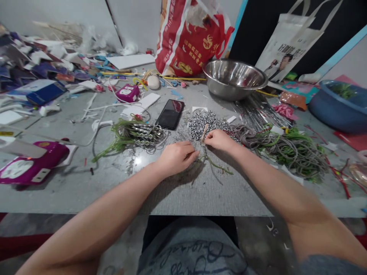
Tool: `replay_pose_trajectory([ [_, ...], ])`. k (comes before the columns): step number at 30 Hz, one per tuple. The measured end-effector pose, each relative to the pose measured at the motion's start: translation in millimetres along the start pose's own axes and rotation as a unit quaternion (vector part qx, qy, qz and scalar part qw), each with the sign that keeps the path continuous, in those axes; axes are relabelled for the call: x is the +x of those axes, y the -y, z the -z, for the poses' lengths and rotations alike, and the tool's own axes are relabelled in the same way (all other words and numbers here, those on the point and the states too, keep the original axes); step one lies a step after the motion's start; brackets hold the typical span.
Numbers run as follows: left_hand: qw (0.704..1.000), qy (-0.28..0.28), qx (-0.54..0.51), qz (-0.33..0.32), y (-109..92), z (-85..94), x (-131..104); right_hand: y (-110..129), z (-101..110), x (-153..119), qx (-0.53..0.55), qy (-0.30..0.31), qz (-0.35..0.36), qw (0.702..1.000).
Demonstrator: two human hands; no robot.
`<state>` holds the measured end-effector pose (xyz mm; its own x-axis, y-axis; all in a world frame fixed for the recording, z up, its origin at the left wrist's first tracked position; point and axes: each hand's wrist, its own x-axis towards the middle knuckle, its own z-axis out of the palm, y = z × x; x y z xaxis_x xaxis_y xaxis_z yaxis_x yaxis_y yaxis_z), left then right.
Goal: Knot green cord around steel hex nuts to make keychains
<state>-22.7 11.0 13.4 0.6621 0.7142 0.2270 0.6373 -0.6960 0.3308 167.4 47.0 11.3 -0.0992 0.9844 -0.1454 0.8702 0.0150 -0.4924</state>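
My right hand [219, 139] is closed in a pinch on a small, flat, pale wooden stick [204, 132], held upright at the near edge of a pile of small metal nuts or rings [197, 121]. Just left of it, my left hand [177, 156] has its fingers curled together; what they grip, if anything, is hidden. Between and below the hands, a short green and grey cord [218, 167] trails over the table. Left of the pile lies a bundle of green cords [122, 134] with metal pieces threaded at its right end.
A black phone [170, 114] lies behind my left hand. Grey and green cords [289, 151] are heaped at right. Behind stand a steel bowl [236, 78], a red bag [186, 42] and a blue basin [335, 107]. Purple devices [37, 162] and scraps [43, 57] lie at left.
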Motion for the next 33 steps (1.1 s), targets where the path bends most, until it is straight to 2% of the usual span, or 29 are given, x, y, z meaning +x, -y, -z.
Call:
replay_pose_trajectory([
  [3,1.000,-0.007,-0.005,0.004,0,-0.3,1,-4,2,2,0.030,-0.004,-0.005,1.000],
  [9,0.999,-0.024,-0.028,0.017,0,-0.9,1,1,13,-9,0.038,-0.085,0.018,0.995],
  [12,0.997,-0.051,-0.050,0.016,1,-1.1,1,6,18,-14,0.041,-0.120,0.028,0.992],
  [20,0.983,-0.149,-0.098,0.035,5,-2.7,1,16,33,-25,0.076,-0.264,0.135,0.952],
  [23,0.979,-0.158,-0.128,0.026,5,-2.2,0,25,33,-38,0.119,-0.256,0.173,0.943],
  [26,0.970,-0.138,-0.201,0.007,2,-1.0,-2,35,26,-53,0.203,-0.193,0.200,0.939],
  [28,0.955,-0.104,-0.279,0.001,-2,-0.6,-3,39,20,-63,0.245,-0.158,0.206,0.934],
  [31,0.925,-0.006,-0.379,0.035,-8,-0.5,-2,36,15,-70,0.299,-0.132,0.184,0.927],
  [33,0.907,0.053,-0.410,0.080,-10,0.6,0,27,14,-71,0.328,-0.140,0.149,0.922],
])
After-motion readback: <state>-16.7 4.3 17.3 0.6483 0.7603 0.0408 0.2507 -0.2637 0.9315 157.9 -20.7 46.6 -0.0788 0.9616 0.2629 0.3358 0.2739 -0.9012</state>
